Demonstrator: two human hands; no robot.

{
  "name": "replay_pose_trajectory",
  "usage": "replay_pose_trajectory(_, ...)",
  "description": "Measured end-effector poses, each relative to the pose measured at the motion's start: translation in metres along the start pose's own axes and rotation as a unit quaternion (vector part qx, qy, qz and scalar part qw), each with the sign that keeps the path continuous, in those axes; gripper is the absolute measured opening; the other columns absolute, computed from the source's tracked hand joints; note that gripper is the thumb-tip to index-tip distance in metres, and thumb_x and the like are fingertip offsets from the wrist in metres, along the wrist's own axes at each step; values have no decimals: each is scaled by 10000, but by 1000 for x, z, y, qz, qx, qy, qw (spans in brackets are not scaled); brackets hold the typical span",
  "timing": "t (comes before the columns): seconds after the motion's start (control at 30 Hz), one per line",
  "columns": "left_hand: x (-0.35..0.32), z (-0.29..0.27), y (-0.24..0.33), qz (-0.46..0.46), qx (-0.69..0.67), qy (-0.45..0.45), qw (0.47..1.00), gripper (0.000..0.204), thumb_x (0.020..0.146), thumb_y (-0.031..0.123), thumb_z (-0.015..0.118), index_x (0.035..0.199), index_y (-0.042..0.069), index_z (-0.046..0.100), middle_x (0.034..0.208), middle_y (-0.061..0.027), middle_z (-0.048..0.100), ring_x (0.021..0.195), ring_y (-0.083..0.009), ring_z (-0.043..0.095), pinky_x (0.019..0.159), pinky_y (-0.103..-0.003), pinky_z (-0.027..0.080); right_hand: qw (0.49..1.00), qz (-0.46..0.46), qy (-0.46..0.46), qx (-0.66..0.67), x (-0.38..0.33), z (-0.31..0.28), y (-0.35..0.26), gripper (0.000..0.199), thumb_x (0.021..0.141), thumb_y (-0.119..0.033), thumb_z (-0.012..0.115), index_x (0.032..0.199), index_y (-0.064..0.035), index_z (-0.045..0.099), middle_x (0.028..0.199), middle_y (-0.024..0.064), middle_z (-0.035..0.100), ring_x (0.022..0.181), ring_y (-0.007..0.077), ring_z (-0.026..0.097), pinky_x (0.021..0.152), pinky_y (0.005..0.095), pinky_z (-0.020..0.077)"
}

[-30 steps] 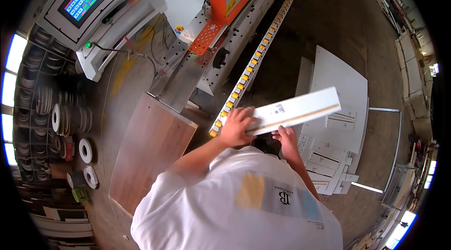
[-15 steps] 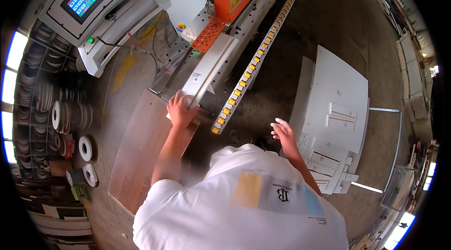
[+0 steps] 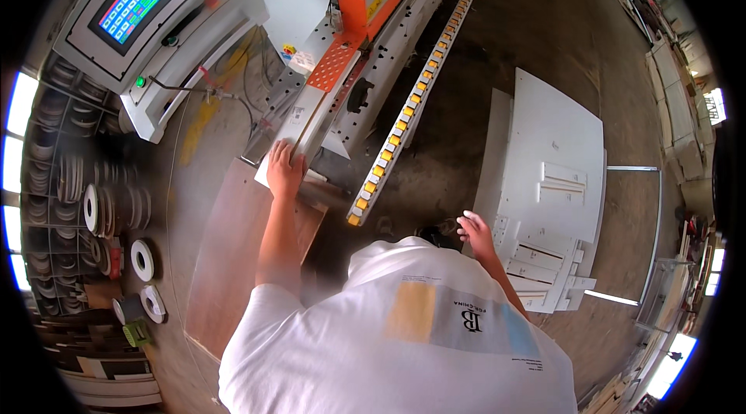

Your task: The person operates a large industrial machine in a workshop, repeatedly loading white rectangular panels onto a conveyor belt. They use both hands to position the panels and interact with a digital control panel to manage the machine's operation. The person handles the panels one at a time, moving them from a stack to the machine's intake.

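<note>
A narrow white panel strip point(image 3: 299, 130) lies on the infeed of the edge-banding machine point(image 3: 365, 48), its near end at the machine's front, its far end just under the orange guard point(image 3: 336, 64). The left hand point(image 3: 285, 169) presses flat on that near end, fingers spread over it. The right hand point(image 3: 475, 229) hangs free beside the stack of white panels point(image 3: 548, 181), fingers loosely apart, holding nothing. Judging by this, feeding has just begun; most of the stack is unprocessed. A brown board point(image 3: 237, 258) lies below.
</note>
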State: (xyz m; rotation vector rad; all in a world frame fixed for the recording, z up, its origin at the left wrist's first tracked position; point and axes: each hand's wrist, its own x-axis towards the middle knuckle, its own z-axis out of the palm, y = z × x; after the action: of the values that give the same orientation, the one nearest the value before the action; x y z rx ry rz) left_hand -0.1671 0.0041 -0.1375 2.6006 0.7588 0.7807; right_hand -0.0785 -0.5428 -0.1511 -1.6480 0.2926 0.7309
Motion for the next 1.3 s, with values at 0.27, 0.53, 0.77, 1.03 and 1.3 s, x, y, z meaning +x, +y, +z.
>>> replay_pose_trajectory(0.27,5,-4,6,1,-5,-10,1000,382,834,236,732,1174,64,699,1356,-111,654,1344,-313,547,1114,-422,440,913,-56,25,-404,-7,-90,151,455,883,-380,791,1188,-51,715,868,73,752,760,110,700,671,277,543)
replay_pose_trajectory(0.53,9,-16,5,44,-31,-27,998,384,802,170,762,1161,52,692,1350,-124,653,1326,-329,557,1106,-432,444,949,3,74,-306,-32,-87,155,553,828,-498,774,1157,-56,733,937,147,762,898,271,743,832,388,571)
replay_pose_trajectory(0.77,4,-12,2,37,-15,-11,999,359,844,203,724,1160,37,684,1344,-142,650,1325,-343,551,1116,-438,431,952,-6,39,-305,-11,-66,129,548,847,-493,764,1193,-69,723,995,147,763,970,245,734,858,371,558)
replay_pose_trajectory(1.03,3,-11,2,39,-23,1,999,375,836,197,728,1173,39,674,1335,-138,652,1312,-343,558,1106,-439,436,958,-31,20,-284,3,-60,123,506,855,-430,796,1187,-57,717,992,141,761,918,225,731,822,353,560)
replay_pose_trajectory(1.3,6,-7,3,32,-18,5,999,396,831,201,741,1193,56,672,1351,-119,649,1314,-328,561,1101,-423,444,971,-11,17,-238,7,-71,136,477,868,-396,802,1167,-35,715,963,118,760,877,188,713,794,337,556)
